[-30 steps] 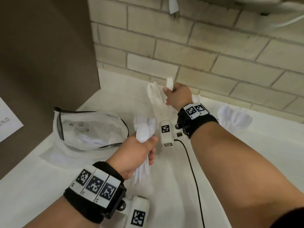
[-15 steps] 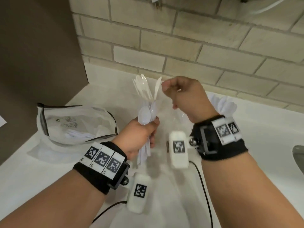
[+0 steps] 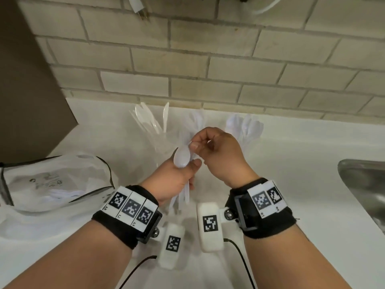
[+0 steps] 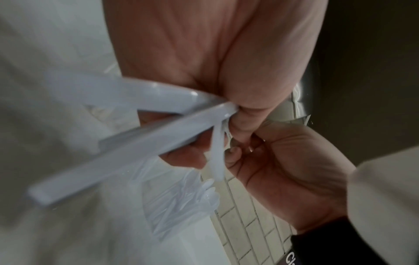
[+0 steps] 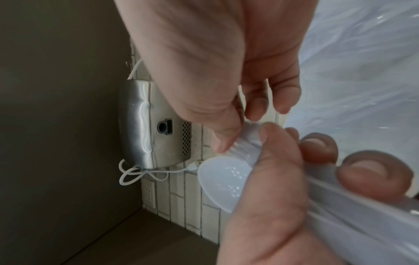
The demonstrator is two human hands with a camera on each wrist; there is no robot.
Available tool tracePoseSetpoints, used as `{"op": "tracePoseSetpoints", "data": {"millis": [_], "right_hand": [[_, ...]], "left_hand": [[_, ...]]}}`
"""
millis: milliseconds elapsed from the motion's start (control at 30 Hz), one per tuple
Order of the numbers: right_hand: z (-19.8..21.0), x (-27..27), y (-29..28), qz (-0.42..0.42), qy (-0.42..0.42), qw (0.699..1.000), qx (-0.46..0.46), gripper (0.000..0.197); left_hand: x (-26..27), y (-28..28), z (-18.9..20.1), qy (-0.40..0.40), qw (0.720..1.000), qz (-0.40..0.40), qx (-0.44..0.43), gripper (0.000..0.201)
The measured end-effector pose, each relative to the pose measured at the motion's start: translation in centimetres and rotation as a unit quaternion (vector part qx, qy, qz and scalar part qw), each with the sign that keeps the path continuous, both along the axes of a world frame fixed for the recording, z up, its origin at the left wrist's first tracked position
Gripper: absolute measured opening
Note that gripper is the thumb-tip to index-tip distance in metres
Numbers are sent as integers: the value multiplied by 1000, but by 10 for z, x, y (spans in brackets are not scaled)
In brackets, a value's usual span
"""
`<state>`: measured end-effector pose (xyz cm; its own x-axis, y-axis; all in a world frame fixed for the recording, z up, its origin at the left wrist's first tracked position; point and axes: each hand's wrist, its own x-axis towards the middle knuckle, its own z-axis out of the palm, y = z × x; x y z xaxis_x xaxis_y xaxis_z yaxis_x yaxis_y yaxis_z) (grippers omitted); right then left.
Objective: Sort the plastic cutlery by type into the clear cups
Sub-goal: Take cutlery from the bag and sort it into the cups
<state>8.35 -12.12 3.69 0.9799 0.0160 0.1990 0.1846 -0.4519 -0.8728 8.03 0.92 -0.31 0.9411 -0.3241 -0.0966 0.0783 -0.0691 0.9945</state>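
Observation:
My left hand [image 3: 184,174] grips a bundle of white plastic cutlery [image 3: 181,158] upright above the counter, a spoon bowl on top. In the left wrist view the handles [image 4: 136,141] fan out below my fist. My right hand [image 3: 194,143] pinches the top of one piece in that bundle. The right wrist view shows thumb and fingers on a ridged tip [image 5: 240,143] beside the spoon bowl [image 5: 223,179]. Three clear cups stand behind: one with knives [image 3: 153,130], a middle one [image 3: 196,120] partly hidden by my hands, and a right one [image 3: 245,127] full of white cutlery.
A clear plastic bag [image 3: 52,180] holding more white cutlery lies on the white counter [image 3: 291,163] at the left. A steel sink [image 3: 364,184] sits at the right edge. A brick wall [image 3: 208,69] runs behind the cups, and a brown panel [image 3: 27,90] closes the left side.
My right hand has left the knife cup, where it put a knife in, and come back to the bundle, now pinching a piece at its top. My left hand has kept the bundle.

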Motion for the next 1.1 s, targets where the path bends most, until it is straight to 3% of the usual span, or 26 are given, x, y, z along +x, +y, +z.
{"op": "tracePoseSetpoints", "data": {"millis": [100,200,267,367,467,667,900,1100], "right_hand": [[1,2,1,-18,-26,999,-17,27],[2,4,4,-39,-32,998,37,25],[1,3,7,-29,-17,996,85,20],[-1,2,7,-5,-1,997,79,17],[0,3,9,0,3,996,85,21],[3,3,19,-84,-77,981,155,16],[24,5,26,-124,-135,946,269,18],[32,-2,28,-122,-227,931,259,18]], "left_hand": [[2,-2,-1,-24,999,0,23,32],[6,-2,0,-88,992,34,79,43],[9,-3,2,-129,986,60,83,41],[8,-3,7,-136,988,72,33,27],[7,1,4,-143,986,82,16,25],[9,10,-4,-183,974,110,70,26],[12,15,-10,-119,982,124,78,17],[12,16,-10,-97,986,119,61,7]]}}
